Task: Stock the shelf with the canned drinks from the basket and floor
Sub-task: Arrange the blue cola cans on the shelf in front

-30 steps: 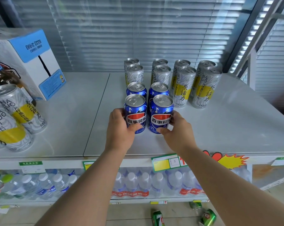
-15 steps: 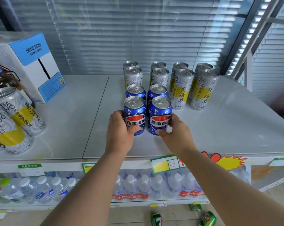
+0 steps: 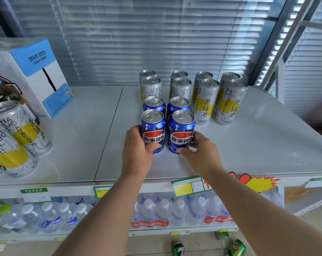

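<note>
Two blue Pepsi cans stand upright side by side on the grey top shelf [image 3: 249, 148]. My left hand [image 3: 138, 154] grips the left blue can [image 3: 152, 130]; my right hand [image 3: 201, 156] grips the right blue can [image 3: 182, 132]. Directly behind them stand two more blue cans [image 3: 177, 106], and behind those several tall silver-and-yellow cans [image 3: 206, 102]. Green cans [image 3: 236, 247] lie on the floor below. No basket is in view.
A white-and-blue carton [image 3: 34, 76] and more silver-yellow cans [image 3: 21, 130] stand at the shelf's left. Water bottles [image 3: 156, 211] fill the lower shelf. Window blinds run behind the shelf. A green price tag [image 3: 189, 187] hangs on the front edge.
Both hands keep their hold on the two front blue cans, which sit slightly closer to the cans behind. The camera has shifted a little.
</note>
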Available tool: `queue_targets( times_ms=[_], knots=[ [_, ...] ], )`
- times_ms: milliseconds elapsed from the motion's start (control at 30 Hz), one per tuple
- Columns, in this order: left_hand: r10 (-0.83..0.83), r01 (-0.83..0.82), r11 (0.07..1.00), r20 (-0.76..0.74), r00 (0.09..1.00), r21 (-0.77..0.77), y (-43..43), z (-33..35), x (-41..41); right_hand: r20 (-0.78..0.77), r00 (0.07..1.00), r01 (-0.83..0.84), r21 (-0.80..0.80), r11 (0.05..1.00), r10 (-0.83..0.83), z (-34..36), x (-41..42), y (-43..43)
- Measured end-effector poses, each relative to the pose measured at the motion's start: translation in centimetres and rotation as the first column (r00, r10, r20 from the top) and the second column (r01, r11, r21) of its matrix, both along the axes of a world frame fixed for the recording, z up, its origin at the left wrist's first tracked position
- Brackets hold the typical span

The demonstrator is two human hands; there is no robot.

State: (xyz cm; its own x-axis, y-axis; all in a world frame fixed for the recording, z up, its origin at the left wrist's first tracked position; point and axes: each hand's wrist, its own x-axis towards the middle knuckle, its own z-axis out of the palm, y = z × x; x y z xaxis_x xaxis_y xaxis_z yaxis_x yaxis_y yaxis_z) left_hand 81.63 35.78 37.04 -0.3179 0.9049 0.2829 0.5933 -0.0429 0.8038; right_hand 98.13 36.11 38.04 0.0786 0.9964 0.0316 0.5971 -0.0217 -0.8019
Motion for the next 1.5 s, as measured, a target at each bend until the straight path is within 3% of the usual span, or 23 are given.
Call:
queue_targets(
  times_ms=[467,667,800,1067,1333,1500],
  knots=[
    [-0.026,0.028,0.999,0.036,0.999,-0.045,-1.0,0.4,-0.4,-0.011,1.0,0.018,-0.11,0.994,-0.019,1.0,0.9,-1.0],
    [0.015,-0.013,0.995,0.013,1.0,-0.098,-2.2,2.0,-0.8,0.022,0.996,0.091,-0.08,0.993,-0.089,3.3,1.8,-2.7],
    [0.076,-0.076,0.997,-0.055,0.996,-0.011,-4.5,3.5,0.7,-0.016,0.989,0.145,-0.022,0.989,-0.146,5.1,2.7,-5.0],
    [0.102,-0.1,0.995,-0.099,0.99,0.03,-11.7,3.8,3.4,-0.07,0.994,0.083,0.038,0.996,-0.081,5.9,7.3,-12.2],
    [0.152,-0.152,0.988,0.001,0.988,0.004,-20.8,2.6,16.3,-0.11,0.991,0.084,0.086,0.993,-0.074,4.3,20.8,-23.1],
    [0.081,-0.076,0.994,0.062,0.995,-0.074,-26.5,-0.7,28.8,-0.083,0.993,0.086,0.033,0.996,-0.083,3.0,32.4,-30.0]
  ],
)
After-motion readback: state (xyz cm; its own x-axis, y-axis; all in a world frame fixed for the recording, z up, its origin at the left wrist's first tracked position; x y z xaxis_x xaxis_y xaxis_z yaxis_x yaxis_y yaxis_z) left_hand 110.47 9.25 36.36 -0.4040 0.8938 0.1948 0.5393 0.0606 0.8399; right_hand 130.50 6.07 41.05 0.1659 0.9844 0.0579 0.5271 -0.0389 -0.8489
